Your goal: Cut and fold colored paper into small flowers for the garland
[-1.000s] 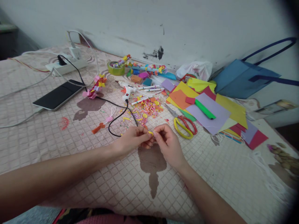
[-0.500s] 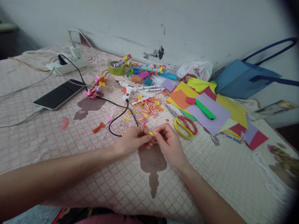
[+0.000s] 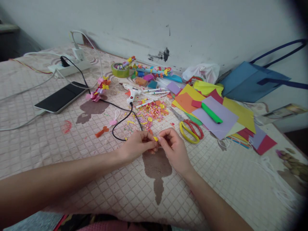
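Observation:
A small yellow paper piece [image 3: 155, 138] is pinched between my two hands, above a brown patch of the patterned cloth. My left hand [image 3: 138, 144] has its thumb and fingers closed on the piece's left side. From the other side my right hand [image 3: 173, 148] pinches it with thumb and forefinger. The piece's exact shape is mostly hidden by the fingertips. Just beyond my hands lies a heap of colourful paper scraps [image 3: 152, 112]. Scissors [image 3: 191, 131] with yellow and red handles rest to the right of my right hand.
A white glue gun [image 3: 132, 93] lies behind the scraps, its black cord looping near my left hand. Coloured paper sheets [image 3: 214, 118] spread at the right, with a green cutter [image 3: 211, 113] on top. A phone [image 3: 61, 98], power strip [image 3: 69, 68] and blue bag [image 3: 250, 81] stand farther off.
Almost nothing differs. Both hands keep their pinch on the yellow paper piece, with only a very slight shift of the fingers.

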A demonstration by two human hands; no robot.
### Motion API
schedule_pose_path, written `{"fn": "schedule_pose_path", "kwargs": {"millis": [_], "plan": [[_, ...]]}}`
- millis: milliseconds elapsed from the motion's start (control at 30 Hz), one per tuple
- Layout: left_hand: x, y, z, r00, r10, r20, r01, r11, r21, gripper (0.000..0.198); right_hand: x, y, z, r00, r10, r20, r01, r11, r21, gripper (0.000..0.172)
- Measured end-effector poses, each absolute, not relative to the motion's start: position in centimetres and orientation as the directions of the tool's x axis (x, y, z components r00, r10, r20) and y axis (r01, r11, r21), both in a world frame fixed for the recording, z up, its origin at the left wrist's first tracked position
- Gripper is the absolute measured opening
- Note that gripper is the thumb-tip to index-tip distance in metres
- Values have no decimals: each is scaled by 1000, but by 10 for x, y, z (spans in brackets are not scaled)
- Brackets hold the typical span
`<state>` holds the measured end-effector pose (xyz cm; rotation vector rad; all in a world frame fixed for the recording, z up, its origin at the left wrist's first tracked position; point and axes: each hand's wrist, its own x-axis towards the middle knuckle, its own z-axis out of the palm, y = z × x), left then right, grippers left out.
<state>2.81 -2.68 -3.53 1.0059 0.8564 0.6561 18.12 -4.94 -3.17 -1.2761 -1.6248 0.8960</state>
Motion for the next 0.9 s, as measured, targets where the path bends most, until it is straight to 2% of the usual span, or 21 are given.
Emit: {"fn": "schedule_pose_path", "kwargs": {"millis": [533,700,900], "plan": [[29,-28,-38,532,795,-291,-152,428,891,20,181,-50,-32,-102,981,166,346,192,-919,2],[29,-28,-40,530,800,-280,-148,412,899,20,181,-48,-33,-76,987,139,239,154,-959,8],[30,-28,-37,522,801,-292,-156,427,891,19,185,-43,-31,-92,995,28,95,37,-995,13]]}}
